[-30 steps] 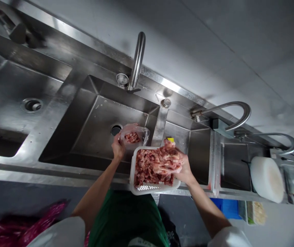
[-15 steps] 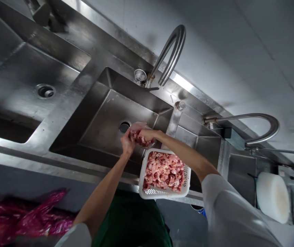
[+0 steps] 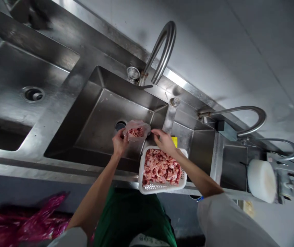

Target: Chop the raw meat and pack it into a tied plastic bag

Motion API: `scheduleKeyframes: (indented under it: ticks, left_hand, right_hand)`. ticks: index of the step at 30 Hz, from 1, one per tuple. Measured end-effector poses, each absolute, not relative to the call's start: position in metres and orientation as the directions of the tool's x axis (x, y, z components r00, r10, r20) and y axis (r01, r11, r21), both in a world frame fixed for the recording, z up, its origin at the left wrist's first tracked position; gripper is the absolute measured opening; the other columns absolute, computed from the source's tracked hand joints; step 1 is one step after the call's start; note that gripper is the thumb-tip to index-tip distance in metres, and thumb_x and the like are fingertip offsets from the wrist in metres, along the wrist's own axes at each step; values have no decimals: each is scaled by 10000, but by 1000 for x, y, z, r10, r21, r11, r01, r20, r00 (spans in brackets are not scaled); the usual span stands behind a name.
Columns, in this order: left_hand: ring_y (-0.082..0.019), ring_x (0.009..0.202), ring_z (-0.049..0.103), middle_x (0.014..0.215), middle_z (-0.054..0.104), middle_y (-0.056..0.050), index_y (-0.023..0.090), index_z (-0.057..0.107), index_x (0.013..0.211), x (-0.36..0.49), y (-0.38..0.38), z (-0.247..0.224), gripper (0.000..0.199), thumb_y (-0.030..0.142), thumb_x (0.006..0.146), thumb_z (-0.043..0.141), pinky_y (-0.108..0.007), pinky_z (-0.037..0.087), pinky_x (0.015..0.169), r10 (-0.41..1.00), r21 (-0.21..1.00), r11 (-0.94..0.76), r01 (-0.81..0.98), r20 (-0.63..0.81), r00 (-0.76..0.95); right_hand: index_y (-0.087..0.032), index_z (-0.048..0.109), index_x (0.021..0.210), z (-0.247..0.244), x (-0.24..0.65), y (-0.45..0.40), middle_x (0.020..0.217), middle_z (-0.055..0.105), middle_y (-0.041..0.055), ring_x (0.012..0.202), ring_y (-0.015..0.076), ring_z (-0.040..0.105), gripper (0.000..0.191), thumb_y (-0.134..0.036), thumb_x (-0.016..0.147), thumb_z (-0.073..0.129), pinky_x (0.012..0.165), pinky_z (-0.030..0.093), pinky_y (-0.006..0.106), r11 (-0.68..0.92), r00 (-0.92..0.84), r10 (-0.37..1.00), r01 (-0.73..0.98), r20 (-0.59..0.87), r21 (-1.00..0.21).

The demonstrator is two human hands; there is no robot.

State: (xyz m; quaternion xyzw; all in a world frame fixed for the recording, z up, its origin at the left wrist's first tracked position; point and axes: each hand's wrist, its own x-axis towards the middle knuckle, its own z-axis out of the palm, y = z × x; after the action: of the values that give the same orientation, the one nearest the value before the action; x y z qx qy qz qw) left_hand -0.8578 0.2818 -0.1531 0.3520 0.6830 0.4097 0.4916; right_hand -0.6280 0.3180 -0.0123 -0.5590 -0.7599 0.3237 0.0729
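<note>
A clear plastic bag [image 3: 137, 131] with chopped raw meat inside hangs over the middle sink, near the drain. My left hand [image 3: 120, 141] grips the bag's left side. Right of the bag, my right hand [image 3: 163, 140] has its thumb and fingertips close together near the bag's right edge; whether it pinches the plastic is too small to tell. Below my right hand, a white perforated basket [image 3: 141, 173] full of chopped raw meat [image 3: 162, 167] rests across the sink's front edge.
Curved faucets [image 3: 171, 41] rise behind the sinks. A yellow item [image 3: 174, 141] shows behind the basket. Pink plastic [image 3: 41, 219] lies low at the left. A thick white round block [image 3: 261, 180] stands at the right, and a strainer cup [image 3: 133, 73] sits behind the middle sink.
My right hand has come out of the bag and moved right, to beside its edge. The bag's opening and the meat inside now show more. The whole view has shifted slightly.
</note>
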Motion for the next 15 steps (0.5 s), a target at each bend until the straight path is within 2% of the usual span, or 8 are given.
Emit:
scheduleKeyframes:
  ticks: [2, 3, 5, 6, 8, 10, 12, 15]
  left_hand:
    - [-137, 519, 534, 601, 517, 51, 131, 669, 1221, -860, 279, -147, 467, 436, 872, 610, -249, 428, 577, 887, 911, 402, 98, -361, -287]
    - [-135, 540, 520, 611, 502, 54, 139, 662, 1208, -860, 273, -142, 454, 429, 860, 629, -249, 426, 588, 880, 911, 397, 108, -345, -326]
    - [-140, 598, 510, 655, 511, 40, 160, 660, 1122, -852, 253, -127, 372, 435, 874, 630, -256, 441, 625, 852, 905, 410, 113, -335, -403]
    - [-149, 644, 531, 697, 539, 23, 171, 658, 1082, -844, 239, -117, 337, 446, 893, 617, -265, 463, 657, 848, 901, 420, 106, -349, -399]
    - [-188, 836, 621, 887, 645, -38, 189, 661, 1094, -824, 206, -98, 342, 482, 933, 586, -300, 524, 804, 889, 902, 422, 86, -394, -234]
    - [-241, 1166, 619, 1221, 659, -98, 211, 615, 1296, -800, 174, -84, 467, 510, 936, 602, -360, 488, 1056, 919, 916, 395, 67, -393, -46]
    - [-257, 1351, 532, 1429, 566, -122, 222, 504, 1451, -779, 149, -78, 570, 519, 967, 564, -398, 392, 1193, 910, 910, 415, 31, -414, -18]
    - [-262, 1414, 487, 1501, 512, -132, 223, 440, 1500, -761, 130, -76, 586, 526, 1003, 506, -409, 349, 1232, 897, 898, 440, 19, -439, -49]
  right_hand:
    - [-197, 728, 1162, 8, -597, 266, 1083, 756, 77, 1014, 194, 694, 323, -199, 1000, 449, 968, 534, 330, 68, -184, 968, 845, -169, -530]
    - [-197, 728, 1167, 13, -585, 239, 1063, 754, 84, 1007, 207, 695, 324, -221, 1001, 451, 966, 541, 348, 23, -133, 973, 868, -188, -497]
    - [-195, 696, 1275, 10, -570, 194, 1175, 730, 120, 1132, 255, 664, 359, -293, 978, 520, 1032, 523, 416, -53, -67, 953, 923, -296, -382]
    - [-195, 652, 1365, 5, -568, 177, 1289, 689, 142, 1242, 293, 613, 446, -349, 953, 577, 1085, 491, 465, -83, -36, 931, 948, -364, -306]
    - [-198, 511, 1531, -10, -574, 157, 1494, 541, 179, 1427, 380, 447, 727, -469, 879, 686, 1164, 396, 564, -119, 30, 882, 980, -471, -162]
    - [-195, 410, 1601, -21, -588, 152, 1555, 445, 208, 1470, 449, 350, 923, -534, 812, 749, 1173, 338, 633, -134, 71, 843, 988, -532, -80]
    - [-180, 430, 1590, -27, -603, 155, 1538, 428, 235, 1443, 496, 346, 942, -504, 777, 780, 1152, 320, 673, -134, 87, 824, 990, -560, -43]
    - [-138, 536, 1507, -30, -615, 160, 1541, 409, 273, 1420, 521, 357, 799, -349, 770, 757, 1124, 338, 681, -138, 106, 793, 990, -600, -7]
